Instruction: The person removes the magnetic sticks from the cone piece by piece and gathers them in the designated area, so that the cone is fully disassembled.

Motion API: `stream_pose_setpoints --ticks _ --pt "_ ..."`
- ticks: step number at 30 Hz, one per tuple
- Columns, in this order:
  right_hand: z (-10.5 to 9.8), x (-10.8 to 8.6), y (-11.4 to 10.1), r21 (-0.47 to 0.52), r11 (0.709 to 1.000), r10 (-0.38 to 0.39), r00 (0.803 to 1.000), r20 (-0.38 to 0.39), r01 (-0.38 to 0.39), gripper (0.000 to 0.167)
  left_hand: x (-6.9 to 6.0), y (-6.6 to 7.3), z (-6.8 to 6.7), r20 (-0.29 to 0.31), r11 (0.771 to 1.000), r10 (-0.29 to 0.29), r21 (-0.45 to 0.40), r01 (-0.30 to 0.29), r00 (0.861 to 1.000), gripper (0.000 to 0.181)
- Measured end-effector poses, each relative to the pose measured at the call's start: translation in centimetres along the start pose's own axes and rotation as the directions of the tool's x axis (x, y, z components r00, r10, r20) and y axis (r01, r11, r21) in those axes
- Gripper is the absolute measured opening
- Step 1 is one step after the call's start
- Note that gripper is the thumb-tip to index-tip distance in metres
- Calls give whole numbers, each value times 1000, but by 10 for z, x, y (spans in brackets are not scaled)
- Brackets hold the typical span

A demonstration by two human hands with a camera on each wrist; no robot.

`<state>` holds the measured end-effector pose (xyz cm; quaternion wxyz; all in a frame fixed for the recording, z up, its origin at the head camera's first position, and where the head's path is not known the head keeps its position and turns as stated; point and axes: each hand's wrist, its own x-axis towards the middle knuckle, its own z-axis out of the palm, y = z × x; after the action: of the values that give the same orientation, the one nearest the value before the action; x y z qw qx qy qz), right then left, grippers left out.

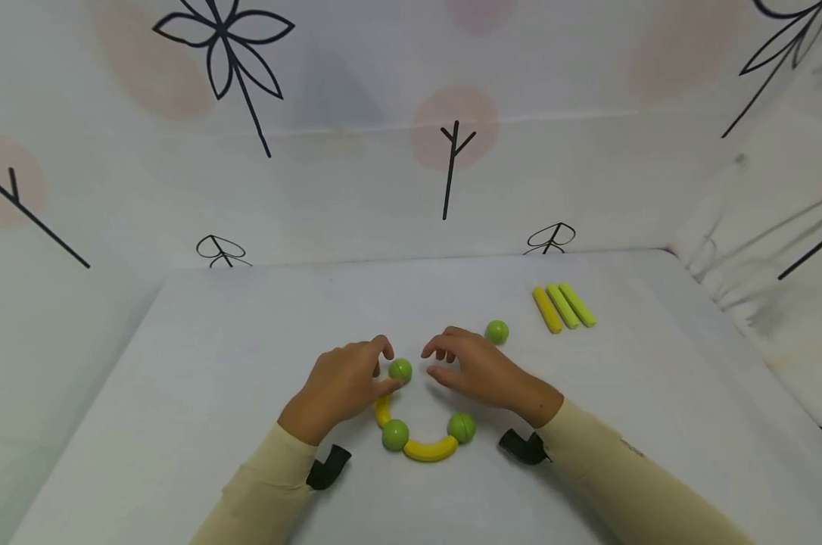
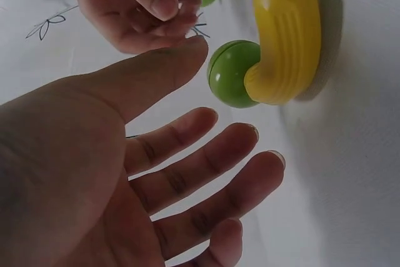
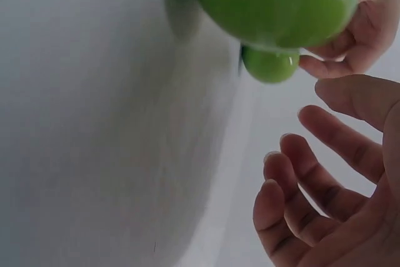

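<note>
A green ball sits at the upper end of a chain of toy pieces on the white table. My left hand is beside it, thumb and fingers spread around its left side without a visible pinch. Below it, a curved yellow piece runs to a second green ball. Another curved yellow piece links that ball to a third. To the right of the upper ball hovers my right hand, fingers loosely bent around nothing. In the left wrist view, the left palm holds nothing.
Behind the right hand lies a separate green ball. Farther back on the right, a yellow stick lies beside two yellow-green sticks. A pale patterned cloth hangs behind the table. Dark wrist mounts show below both wrists.
</note>
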<state>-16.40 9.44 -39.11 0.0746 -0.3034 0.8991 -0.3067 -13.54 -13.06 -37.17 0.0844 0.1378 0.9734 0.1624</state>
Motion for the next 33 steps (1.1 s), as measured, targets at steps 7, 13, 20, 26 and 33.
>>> stream_pose_setpoints --ticks 7,13,20,26,33 --pt "9 13 -3 40 999 -37 997 69 34 32 2 -3 3 47 999 -39 -3 39 998 40" --pt "15 12 -2 81 997 -19 989 149 7 49 2 -5 8 129 997 -81 16 80 988 43" --pt "16 10 3 109 993 -62 987 151 45 53 6 -6 16 124 998 -24 -61 32 992 41" --pt "16 10 6 100 994 -58 990 128 45 44 7 -4 19 106 995 25 -95 -15 994 39" --pt "18 10 8 149 989 8 993 119 -26 35 7 -1 20 96 996 45 -87 -37 994 38"
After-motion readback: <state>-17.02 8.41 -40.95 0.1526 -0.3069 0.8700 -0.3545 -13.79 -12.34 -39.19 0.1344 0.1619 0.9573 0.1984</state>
